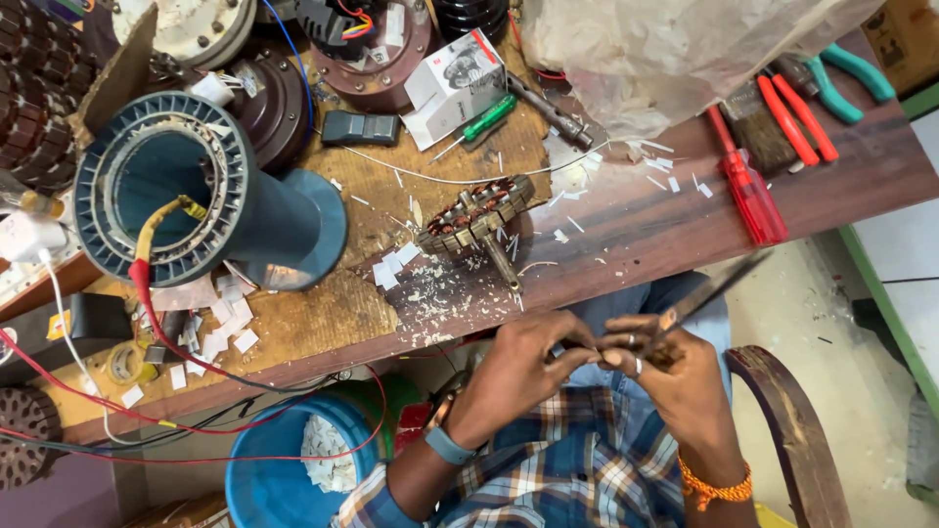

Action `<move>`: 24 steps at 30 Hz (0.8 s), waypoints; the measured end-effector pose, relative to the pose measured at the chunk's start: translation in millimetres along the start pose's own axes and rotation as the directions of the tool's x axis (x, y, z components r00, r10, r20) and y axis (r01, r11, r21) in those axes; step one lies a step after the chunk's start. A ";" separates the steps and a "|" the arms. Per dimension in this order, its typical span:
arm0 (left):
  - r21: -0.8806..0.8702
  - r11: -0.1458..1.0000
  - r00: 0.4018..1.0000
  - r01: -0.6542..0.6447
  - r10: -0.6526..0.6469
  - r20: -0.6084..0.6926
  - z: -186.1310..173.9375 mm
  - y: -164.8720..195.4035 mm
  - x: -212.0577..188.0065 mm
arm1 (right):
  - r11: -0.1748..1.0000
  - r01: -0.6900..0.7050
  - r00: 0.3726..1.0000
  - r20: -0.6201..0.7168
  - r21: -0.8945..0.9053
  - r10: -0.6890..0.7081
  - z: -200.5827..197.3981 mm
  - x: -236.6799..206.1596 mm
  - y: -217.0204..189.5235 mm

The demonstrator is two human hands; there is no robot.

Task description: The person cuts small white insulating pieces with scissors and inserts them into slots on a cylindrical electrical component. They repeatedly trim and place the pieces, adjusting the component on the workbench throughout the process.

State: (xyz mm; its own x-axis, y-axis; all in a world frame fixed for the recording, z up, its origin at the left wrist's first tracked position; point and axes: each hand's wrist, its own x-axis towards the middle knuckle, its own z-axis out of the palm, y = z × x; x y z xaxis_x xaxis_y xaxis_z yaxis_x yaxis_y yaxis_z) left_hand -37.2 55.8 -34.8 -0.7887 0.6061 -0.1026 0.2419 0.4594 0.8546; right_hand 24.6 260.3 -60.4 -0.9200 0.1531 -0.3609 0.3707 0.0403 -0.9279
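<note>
Both hands meet just off the near edge of the brown wooden worktop, above the person's lap and checked shirt. The right hand is closed around the lower end of a long, thin dark metal strip, perhaps a blade or a file; the view is too blurred there to be sure. Its long axis runs up and to the right from the fingers, slanting away from the body over the worktop's edge. The left hand is pinched narrow, its fingertips touching those of the right where the strip's base sits, so both hands hold the same spot; whether a small piece lies between them cannot be told.

The copper-wound round motor stator with a short steel shaft lies on the worktop straight ahead of the hands, a little to the left, its shaft pointing back toward the left hand, which is the nearer of the two. White paper scraps lie around it. A large blue cylindrical motor housing lies on its side well to the left, and a red-handled screwdriver lies to the right, nearer the right hand.
</note>
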 end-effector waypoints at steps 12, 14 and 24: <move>-0.522 0.853 0.989 -0.006 -0.072 -0.130 27.9 -14.2 -6.5 | 0.992 -0.055 0.998 0.044 0.113 0.050 1.2 -8.0 13.9; -0.625 0.777 0.984 0.075 -0.158 -0.079 33.8 -16.9 -6.2 | 0.997 -0.063 0.998 0.031 0.041 0.062 2.6 -9.7 16.9; -0.321 0.945 0.996 -0.060 0.034 -0.087 34.3 -39.1 -12.6 | 0.975 -0.002 1.000 0.007 -0.222 0.003 13.0 -20.2 4.0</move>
State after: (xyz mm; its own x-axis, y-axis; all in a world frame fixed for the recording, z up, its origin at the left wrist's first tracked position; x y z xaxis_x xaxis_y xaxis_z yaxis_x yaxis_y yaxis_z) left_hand -17.4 52.4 -84.4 -0.8259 0.5630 -0.0290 0.0949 0.1895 0.9773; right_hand 43.0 244.5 -58.1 -0.9196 0.1462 -0.3646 0.3912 0.2586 -0.8832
